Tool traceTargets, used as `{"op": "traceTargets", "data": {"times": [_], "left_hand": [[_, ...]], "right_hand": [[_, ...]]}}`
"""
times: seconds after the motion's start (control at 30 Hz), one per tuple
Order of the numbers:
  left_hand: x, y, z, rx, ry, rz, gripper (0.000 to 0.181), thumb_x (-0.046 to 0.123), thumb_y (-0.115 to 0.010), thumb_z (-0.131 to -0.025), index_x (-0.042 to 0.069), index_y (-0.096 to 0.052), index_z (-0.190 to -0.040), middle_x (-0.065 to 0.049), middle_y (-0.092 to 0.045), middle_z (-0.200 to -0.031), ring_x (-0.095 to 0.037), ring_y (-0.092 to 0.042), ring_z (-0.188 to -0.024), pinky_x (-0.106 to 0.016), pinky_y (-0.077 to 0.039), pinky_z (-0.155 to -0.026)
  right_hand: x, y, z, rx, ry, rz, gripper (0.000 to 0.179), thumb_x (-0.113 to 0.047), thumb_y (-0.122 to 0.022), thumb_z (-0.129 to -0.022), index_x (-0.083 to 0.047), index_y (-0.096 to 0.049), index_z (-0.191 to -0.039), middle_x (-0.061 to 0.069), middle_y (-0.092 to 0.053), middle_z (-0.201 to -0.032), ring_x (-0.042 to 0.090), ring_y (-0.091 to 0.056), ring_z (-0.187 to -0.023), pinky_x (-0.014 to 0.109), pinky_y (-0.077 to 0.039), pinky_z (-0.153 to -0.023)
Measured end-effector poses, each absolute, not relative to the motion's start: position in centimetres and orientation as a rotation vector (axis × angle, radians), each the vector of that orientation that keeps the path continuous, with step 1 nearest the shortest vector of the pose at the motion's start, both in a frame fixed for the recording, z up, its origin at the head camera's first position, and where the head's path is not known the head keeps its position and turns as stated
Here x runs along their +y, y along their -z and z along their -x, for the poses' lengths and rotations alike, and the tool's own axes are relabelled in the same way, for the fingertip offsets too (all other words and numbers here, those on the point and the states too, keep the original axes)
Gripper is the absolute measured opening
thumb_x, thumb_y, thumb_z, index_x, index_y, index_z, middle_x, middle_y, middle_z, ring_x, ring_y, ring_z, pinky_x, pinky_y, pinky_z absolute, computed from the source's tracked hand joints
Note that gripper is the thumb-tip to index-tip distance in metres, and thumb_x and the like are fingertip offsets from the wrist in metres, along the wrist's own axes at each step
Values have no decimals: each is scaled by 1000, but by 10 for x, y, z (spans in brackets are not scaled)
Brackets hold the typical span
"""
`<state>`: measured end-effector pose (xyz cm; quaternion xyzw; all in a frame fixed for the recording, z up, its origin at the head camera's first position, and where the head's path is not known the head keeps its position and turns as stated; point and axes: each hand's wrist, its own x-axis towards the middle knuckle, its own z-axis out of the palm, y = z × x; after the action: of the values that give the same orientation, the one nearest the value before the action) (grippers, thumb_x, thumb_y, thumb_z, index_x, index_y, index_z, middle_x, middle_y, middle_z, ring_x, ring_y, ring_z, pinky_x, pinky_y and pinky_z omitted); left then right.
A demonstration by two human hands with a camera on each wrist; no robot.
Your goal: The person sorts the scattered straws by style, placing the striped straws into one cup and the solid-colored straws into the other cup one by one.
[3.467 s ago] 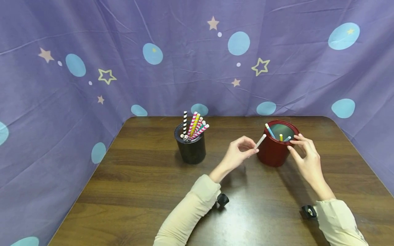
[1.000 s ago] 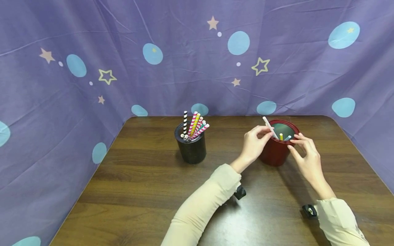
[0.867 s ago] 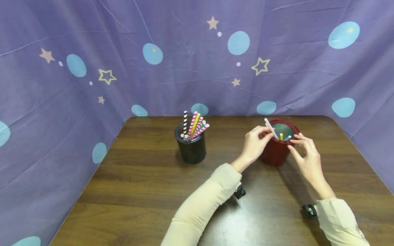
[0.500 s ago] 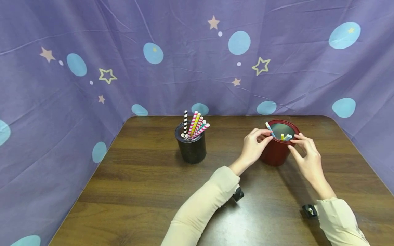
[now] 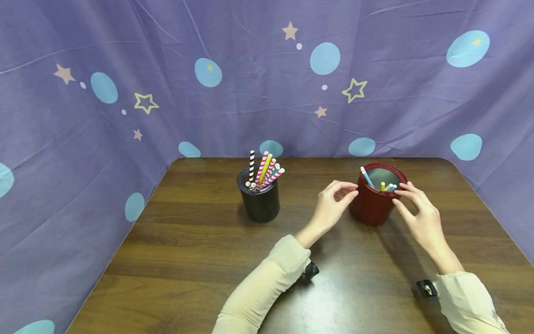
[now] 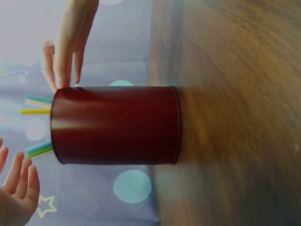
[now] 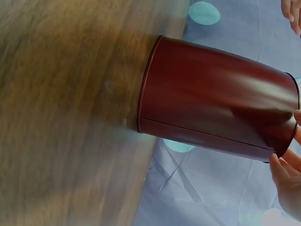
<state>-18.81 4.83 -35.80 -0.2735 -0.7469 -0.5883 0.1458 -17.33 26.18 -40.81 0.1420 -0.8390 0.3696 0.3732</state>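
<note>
A dark red canister (image 5: pixel 371 206) stands upright on the table with several paper straws poking over its rim. One blue straw (image 5: pixel 367 177) leans on its left side; a yellow straw (image 5: pixel 382 186) and pale ones sit at the right front. Just left of the rim is my left hand (image 5: pixel 331 206), holding nothing, its thumb and fingers apart; in the left wrist view the left hand (image 6: pixel 21 193) shows loose fingers by the straw ends. My right hand (image 5: pixel 423 222) touches the canister's right rim with its fingertips, the thumb lower on the wall.
A black canister (image 5: pixel 260 206) filled with striped paper straws (image 5: pixel 267 174) stands to the left on the wooden table (image 5: pixel 187 241). A purple curtain (image 5: pixel 258 93) with stars and blue spots hangs right behind the table.
The left hand carried a white straw to the red canister, let it go inside, and drew back left with nothing in it. The right hand stayed at the rim, shifting slightly right.
</note>
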Motion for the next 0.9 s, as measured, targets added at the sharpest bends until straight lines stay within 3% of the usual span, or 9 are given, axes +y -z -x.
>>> {"op": "traceTargets", "data": {"times": [0.27,0.33,0.57,0.73,0.9], "left_hand": [[22,376,192,-2196,1575,854,19,10,-61,-82,2,-61,-100,-8,-61,-95,-13,-57,-82,-23,-47,-72],[12,378,191,-2226,1506,869,21,11,-60,-83,4,-61,-102,-7,-60,-97,-14,-56,-89,-29,-47,-75],[-28,384,186,-2313,1202,889,26,17,-61,-82,6,-59,-105,-4,-57,-102,-17,-50,-101,-29,-39,-88],[-62,385,178,-2345,1016,881,28,20,-62,-81,6,-59,-106,-6,-55,-106,-19,-48,-101,-32,-37,-88],[-99,392,167,-2376,885,805,30,23,-62,-80,7,-59,-105,-10,-50,-115,-24,-43,-107,-41,-34,-88]], "right_hand": [[266,404,166,-2220,-887,-413,38,8,-67,-70,3,-60,-108,21,-54,-116,0,-35,-121,8,-23,-95],[266,403,163,-2240,-872,-424,41,6,-67,-71,1,-59,-111,20,-53,-119,-1,-35,-120,6,-23,-95],[269,402,149,-2347,-791,-432,46,-1,-65,-77,-4,-53,-121,14,-47,-128,-11,-29,-118,7,-21,-96],[274,401,138,-2448,-758,-419,49,-11,-61,-82,-8,-45,-129,11,-38,-136,8,-30,-126,26,-23,-103],[282,404,132,-2561,-755,-442,52,-18,-57,-86,-5,-38,-133,14,-28,-141,24,-18,-132,43,-13,-106]]}}
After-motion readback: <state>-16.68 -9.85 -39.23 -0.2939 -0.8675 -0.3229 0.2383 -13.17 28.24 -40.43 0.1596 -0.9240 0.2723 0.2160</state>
